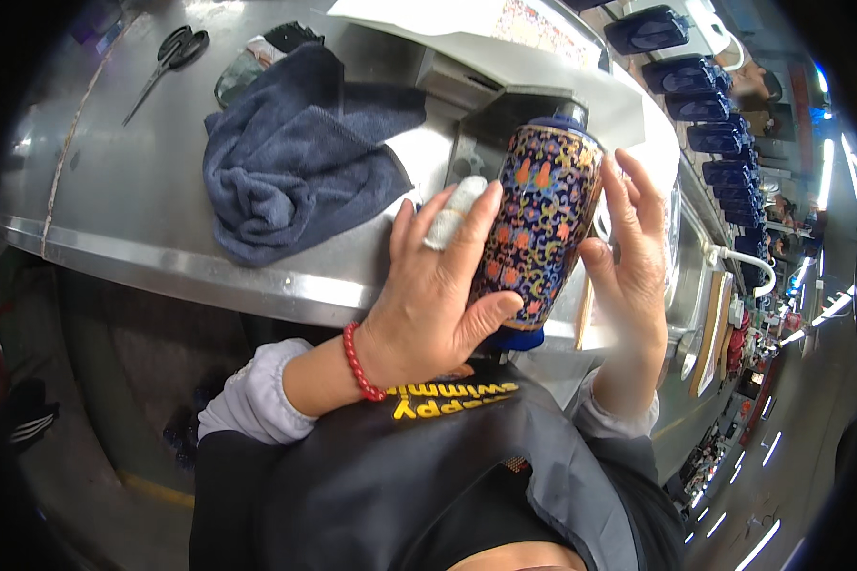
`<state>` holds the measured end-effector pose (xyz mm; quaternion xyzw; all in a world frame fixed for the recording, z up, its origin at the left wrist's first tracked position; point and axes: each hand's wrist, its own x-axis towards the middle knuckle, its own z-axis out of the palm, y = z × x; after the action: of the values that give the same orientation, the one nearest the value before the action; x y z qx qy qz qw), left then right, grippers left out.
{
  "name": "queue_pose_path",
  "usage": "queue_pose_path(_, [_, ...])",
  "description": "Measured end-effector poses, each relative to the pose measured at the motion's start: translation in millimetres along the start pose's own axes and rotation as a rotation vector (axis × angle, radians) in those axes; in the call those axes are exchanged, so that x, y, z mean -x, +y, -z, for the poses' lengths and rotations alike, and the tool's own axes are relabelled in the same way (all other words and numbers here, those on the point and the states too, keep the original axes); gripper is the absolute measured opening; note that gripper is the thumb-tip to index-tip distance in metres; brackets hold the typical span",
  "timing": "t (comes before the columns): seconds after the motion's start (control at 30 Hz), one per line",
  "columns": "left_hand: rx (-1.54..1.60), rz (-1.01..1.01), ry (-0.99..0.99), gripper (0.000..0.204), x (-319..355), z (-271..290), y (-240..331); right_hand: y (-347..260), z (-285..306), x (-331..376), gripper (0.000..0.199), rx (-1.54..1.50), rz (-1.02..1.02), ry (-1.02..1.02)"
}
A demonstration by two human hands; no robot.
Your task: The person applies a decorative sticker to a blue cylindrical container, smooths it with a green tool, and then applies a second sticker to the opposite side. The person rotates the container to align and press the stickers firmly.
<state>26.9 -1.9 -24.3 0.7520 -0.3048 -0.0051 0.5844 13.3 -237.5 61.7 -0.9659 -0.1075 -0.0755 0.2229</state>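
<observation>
A dark blue vase (543, 219), covered with a colourful floral and scroll pattern, lies tilted between my hands. Its narrow neck points away from me and its plain blue end is near my body. My left hand (433, 276) is along its left side, thumb over the lower part; whitish wraps (457, 211) cover part of its fingers. Against the right side, my right hand (633, 252) has its thumb and fingertips at the vase's edge. The undersides of both hands' contact are hidden.
A crumpled dark blue towel (290, 171) lies on the metal counter (152, 190), left of the vase. Black scissors (169, 67) are farther left. Patterned sheets (543, 33) lie beyond the vase. Several blue glossy pieces (705, 107) stand in a row at the right.
</observation>
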Motion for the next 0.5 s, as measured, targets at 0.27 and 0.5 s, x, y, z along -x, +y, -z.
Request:
queue_pose_path(0.27, [0.105, -0.036, -0.119, 0.085, -1.2, 4.5, -10.3, -2.4, -2.0, 16.8, 0.082, -0.021, -0.037, -0.054])
queue_pose_path(0.5, [0.066, -0.064, -0.109, 0.086, -0.7, 1.1, -11.2, 1.0, -7.1, 24.5, 0.094, -0.125, -0.076, -0.109])
